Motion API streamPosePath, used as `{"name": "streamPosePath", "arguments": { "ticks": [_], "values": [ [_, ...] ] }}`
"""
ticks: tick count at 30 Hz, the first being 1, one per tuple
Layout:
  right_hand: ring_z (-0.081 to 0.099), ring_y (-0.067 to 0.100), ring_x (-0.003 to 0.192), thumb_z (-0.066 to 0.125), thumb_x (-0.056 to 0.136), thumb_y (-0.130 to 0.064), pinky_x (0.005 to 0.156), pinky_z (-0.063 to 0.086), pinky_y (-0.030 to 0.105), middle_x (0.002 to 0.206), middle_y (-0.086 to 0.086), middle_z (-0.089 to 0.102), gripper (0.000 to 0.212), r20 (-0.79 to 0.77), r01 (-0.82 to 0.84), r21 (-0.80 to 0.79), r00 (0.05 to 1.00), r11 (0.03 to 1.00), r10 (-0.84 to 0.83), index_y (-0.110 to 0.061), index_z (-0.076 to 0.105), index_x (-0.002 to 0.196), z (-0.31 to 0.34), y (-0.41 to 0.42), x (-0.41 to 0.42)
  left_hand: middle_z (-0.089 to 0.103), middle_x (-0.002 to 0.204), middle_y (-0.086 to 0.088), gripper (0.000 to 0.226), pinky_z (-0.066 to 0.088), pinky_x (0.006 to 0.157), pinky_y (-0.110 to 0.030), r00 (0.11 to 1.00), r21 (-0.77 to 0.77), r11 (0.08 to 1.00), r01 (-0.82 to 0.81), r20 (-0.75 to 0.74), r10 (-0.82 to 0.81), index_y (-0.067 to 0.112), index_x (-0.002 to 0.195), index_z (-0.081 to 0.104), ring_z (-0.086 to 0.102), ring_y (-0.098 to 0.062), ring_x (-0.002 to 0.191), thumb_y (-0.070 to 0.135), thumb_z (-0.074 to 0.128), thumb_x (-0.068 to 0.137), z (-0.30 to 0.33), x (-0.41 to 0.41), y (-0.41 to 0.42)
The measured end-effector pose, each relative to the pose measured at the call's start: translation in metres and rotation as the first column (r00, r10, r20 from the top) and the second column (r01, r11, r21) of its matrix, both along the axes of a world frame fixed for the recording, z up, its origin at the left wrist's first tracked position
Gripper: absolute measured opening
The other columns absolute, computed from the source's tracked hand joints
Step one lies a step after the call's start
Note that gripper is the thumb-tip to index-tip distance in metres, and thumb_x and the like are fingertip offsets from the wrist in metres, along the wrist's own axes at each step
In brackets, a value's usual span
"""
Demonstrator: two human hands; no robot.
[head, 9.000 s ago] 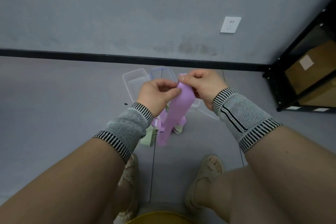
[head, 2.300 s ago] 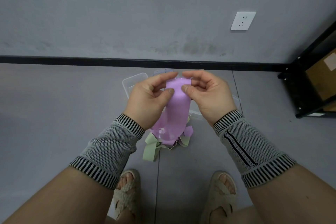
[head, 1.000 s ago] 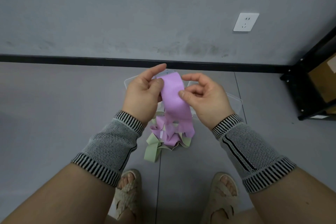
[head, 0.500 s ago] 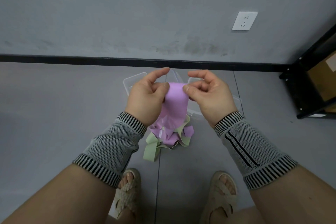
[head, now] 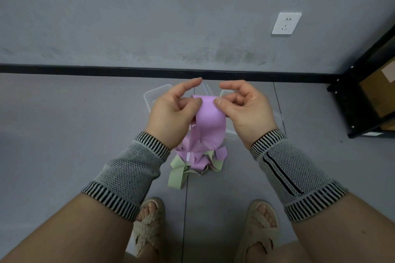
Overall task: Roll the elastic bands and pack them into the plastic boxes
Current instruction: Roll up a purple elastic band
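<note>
Left hand (head: 171, 116) and right hand (head: 248, 111) pinching the top edge of a purple elastic band (head: 210, 123), index fingers lifted. Lower end trailing into a purple and green band heap (head: 197, 161) on the floor. Clear plastic boxes (head: 152, 97) just beyond, near the wall.

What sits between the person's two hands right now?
In the head view, the top of the purple band spans between the left hand and right hand, pinched by both; clear boxes show behind.
</note>
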State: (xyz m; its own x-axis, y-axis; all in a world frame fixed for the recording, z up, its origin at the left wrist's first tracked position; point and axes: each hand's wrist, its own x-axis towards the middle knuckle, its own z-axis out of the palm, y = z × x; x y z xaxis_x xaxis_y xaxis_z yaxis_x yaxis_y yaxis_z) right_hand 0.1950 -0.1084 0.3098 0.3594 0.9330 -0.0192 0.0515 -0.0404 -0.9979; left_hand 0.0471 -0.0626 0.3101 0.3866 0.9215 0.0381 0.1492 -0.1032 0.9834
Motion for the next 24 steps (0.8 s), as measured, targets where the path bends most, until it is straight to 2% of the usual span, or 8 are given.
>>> {"name": "streamPosePath", "arguments": {
  "ticks": [5,10,12,14,17,20,22,24],
  "values": [
    [0.062,0.007,0.065,0.068,0.082,-0.002,0.068,0.054,0.026,0.067,-0.007,0.064,0.023,-0.073,0.080,0.036,0.994,0.996,-0.077,-0.024,0.062,0.087,0.0061,0.0007,0.0002,0.063,0.074,-0.026,0.040,0.053,0.082,-0.053,0.998,0.039,0.999,0.021,-0.068,-0.018,0.036,0.093,0.066,0.058,-0.028,0.070,-0.003,0.058,0.086,-0.0042,0.0044,-0.0068],
    [0.065,0.008,0.068,0.066,0.082,0.004,0.066,0.053,0.023,0.072,-0.006,0.068,0.031,-0.074,-0.066,0.042,0.995,0.997,0.069,-0.024,0.063,0.096,0.0042,-0.0030,-0.0006,0.066,0.071,0.008,0.036,0.055,0.082,-0.049,0.995,-0.066,0.993,-0.093,0.038,0.096,0.032,0.093,0.066,0.062,-0.014,0.072,-0.003,0.058,0.087,-0.0015,0.0000,0.0023],
    [0.064,0.008,0.066,0.065,0.082,0.005,0.067,0.053,0.023,0.069,-0.007,0.067,0.032,-0.081,-0.045,0.053,0.995,0.998,0.049,-0.024,0.063,0.096,0.0041,-0.0020,-0.0002,0.070,0.085,-0.002,0.036,0.056,0.080,-0.050,0.999,-0.060,0.998,-0.036,0.035,0.038,0.033,0.098,0.065,0.063,-0.017,0.077,0.000,0.061,0.086,-0.0010,0.0017,-0.0009],
    [0.063,0.005,0.064,0.065,0.082,0.004,0.066,0.053,0.023,0.065,-0.010,0.067,0.033,-0.083,-0.019,0.050,0.996,0.999,0.023,-0.026,0.061,0.097,0.0039,-0.0003,-0.0008,0.066,0.085,-0.016,0.037,0.053,0.078,-0.055,1.000,-0.030,0.999,0.019,0.014,-0.019,0.039,0.099,0.064,0.057,-0.022,0.075,0.005,0.063,0.084,-0.0025,0.0044,-0.0060],
    [0.063,0.005,0.066,0.068,0.082,0.000,0.068,0.052,0.022,0.067,-0.009,0.068,0.034,-0.044,-0.024,0.043,0.999,0.999,0.026,-0.027,0.059,0.101,0.0015,0.0010,-0.0006,0.060,0.078,-0.018,0.038,0.054,0.077,-0.054,1.000,-0.028,1.000,-0.002,0.004,0.002,0.045,0.098,0.066,0.053,-0.022,0.074,0.009,0.060,0.086,-0.0017,0.0039,-0.0042],
    [0.063,0.005,0.068,0.069,0.082,-0.003,0.073,0.053,0.020,0.066,-0.008,0.067,0.037,-0.014,-0.052,0.029,0.999,0.998,0.052,-0.025,0.058,0.109,0.0003,-0.0003,0.0016,0.064,0.081,-0.026,0.040,0.057,0.078,-0.044,0.998,-0.044,0.998,-0.051,0.039,0.053,0.038,0.105,0.059,0.057,-0.021,0.075,0.000,0.055,0.090,0.0019,0.0002,0.0002],
    [0.063,0.004,0.067,0.069,0.082,-0.003,0.072,0.051,0.017,0.064,-0.010,0.067,0.036,-0.007,-0.037,0.033,0.999,0.999,0.037,-0.024,0.059,0.109,-0.0002,-0.0006,0.0020,0.062,0.087,-0.036,0.041,0.056,0.078,-0.050,0.999,-0.038,0.999,-0.037,0.034,0.038,0.040,0.105,0.059,0.056,-0.023,0.074,0.002,0.057,0.090,0.0023,0.0003,-0.0003],
    [0.062,0.003,0.066,0.069,0.082,-0.002,0.071,0.050,0.015,0.062,-0.011,0.065,0.034,-0.015,-0.011,0.041,1.000,0.999,0.012,-0.024,0.060,0.106,0.0002,0.0005,0.0012,0.061,0.080,-0.032,0.038,0.054,0.075,-0.056,1.000,-0.026,0.999,-0.024,0.012,0.024,0.045,0.099,0.063,0.051,-0.022,0.068,0.009,0.062,0.086,0.0012,0.0013,-0.0016]
  ]
}}
